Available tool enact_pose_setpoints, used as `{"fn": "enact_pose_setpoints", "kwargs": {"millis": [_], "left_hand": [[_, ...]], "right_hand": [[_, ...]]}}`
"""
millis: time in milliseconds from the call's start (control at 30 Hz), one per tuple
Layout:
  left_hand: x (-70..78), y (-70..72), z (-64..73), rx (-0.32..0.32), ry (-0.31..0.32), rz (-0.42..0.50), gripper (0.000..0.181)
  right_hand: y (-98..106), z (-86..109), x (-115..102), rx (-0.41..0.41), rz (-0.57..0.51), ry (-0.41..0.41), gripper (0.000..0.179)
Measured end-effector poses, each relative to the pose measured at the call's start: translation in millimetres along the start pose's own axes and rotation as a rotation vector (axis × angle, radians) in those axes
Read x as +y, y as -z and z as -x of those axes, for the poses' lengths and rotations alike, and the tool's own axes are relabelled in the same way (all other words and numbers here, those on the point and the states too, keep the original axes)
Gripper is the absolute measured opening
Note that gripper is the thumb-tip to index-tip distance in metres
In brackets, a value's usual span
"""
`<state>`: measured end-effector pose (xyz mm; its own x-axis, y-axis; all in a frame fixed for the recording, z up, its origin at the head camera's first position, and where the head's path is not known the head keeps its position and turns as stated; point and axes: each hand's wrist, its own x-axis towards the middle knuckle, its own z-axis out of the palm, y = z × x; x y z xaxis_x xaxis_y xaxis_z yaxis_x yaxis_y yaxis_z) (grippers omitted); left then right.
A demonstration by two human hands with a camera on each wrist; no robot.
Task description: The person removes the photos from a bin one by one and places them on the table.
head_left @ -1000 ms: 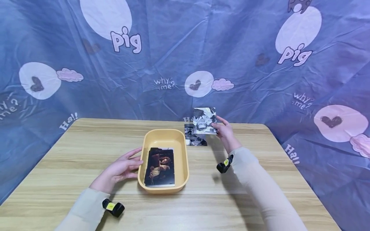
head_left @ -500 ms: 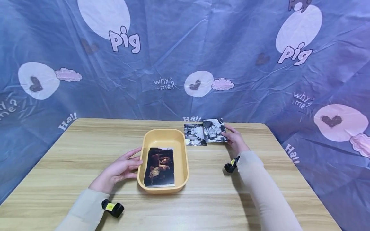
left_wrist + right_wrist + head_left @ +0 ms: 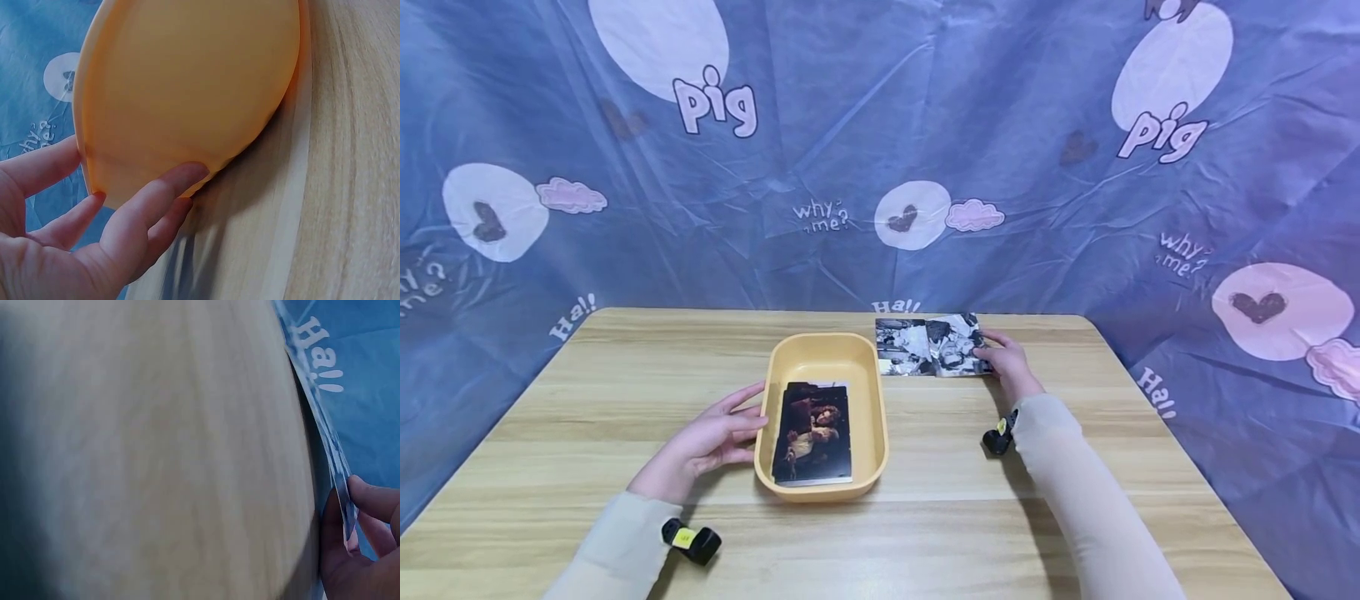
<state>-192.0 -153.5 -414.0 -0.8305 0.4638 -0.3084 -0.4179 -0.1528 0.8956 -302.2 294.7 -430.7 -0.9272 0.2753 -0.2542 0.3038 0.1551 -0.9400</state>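
Observation:
My right hand [image 3: 1009, 365] pinches the right edge of a black-and-white photo [image 3: 957, 345] between thumb and fingers. In the right wrist view that photo [image 3: 331, 450] appears nearly edge-on, slightly raised from the wood at the held end. Its left side meets another black-and-white photo [image 3: 904, 348] at the back of the table. Extended fingers of my left hand [image 3: 718, 435] touch the left wall of a yellow rectangular tray [image 3: 868, 417]; the left wrist view shows the fingertips against the tray's outer side [image 3: 187, 94]. Inside the tray lies a stack of photos [image 3: 812, 433], a dark picture of figures uppermost.
The wooden table [image 3: 625, 375] runs back to a blue printed curtain [image 3: 790, 150] hanging behind and along the sides. The tray stands close to the left front of the two black-and-white photos.
My right hand has moved right and down with the photo, from above the other black-and-white photo to beside it. The left hand and tray have stayed in place.

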Motion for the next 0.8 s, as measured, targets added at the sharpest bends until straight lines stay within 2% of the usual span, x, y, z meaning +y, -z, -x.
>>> {"fn": "enact_pose_setpoints", "kwargs": {"millis": [133, 433, 467, 533, 633, 700, 800], "left_hand": [[-0.3, -2.0, 1.5, 0.003, 0.000, 0.001, 0.076], [-3.3, -2.7, 2.6, 0.001, -0.014, -0.003, 0.076], [-4.4, -1.0, 2.2, -0.023, -0.023, 0.006, 0.075], [-5.3, -0.7, 2.0, -0.030, -0.029, 0.006, 0.075], [-4.9, -2.3, 1.9, -0.019, -0.025, 0.009, 0.074], [-3.7, -5.3, 2.3, 0.017, -0.009, 0.003, 0.076], [-3.6, -5.4, 3.2, 0.023, -0.007, 0.001, 0.076]], "right_hand": [[-3, -4.6, 2, 0.052, 0.100, 0.068, 0.051], [-3, 1.5, -1, 0.060, 0.175, 0.055, 0.047], [-2, 3.0, -2, 0.053, 0.176, 0.053, 0.049], [0, 6.2, -4, 0.033, 0.153, 0.035, 0.052], [2, 11.3, -12, 0.006, 0.111, 0.007, 0.058], [3, 15.1, -19, -0.009, 0.079, -0.026, 0.063], [-1, 24.0, -33, -0.044, 0.022, -0.025, 0.069]]}}
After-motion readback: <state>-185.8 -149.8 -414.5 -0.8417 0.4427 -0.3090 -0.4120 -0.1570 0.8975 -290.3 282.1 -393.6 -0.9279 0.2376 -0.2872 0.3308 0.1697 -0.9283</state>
